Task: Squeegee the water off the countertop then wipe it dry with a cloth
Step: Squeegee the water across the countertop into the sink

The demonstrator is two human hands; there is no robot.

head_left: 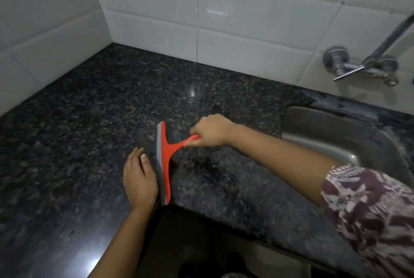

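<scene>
Dark speckled granite countertop (78,120) spans frame; red plastic squeegee (165,154) blade-down at centre, wet patch (210,165) to its right.

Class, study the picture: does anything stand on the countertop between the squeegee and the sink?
Nothing visible does. Only bare countertop lies between the squeegee, gripped by the right hand, and the sink. The left hand rests on the blade's far side, away from the sink.

No writing or label seems legible on anything.
</scene>
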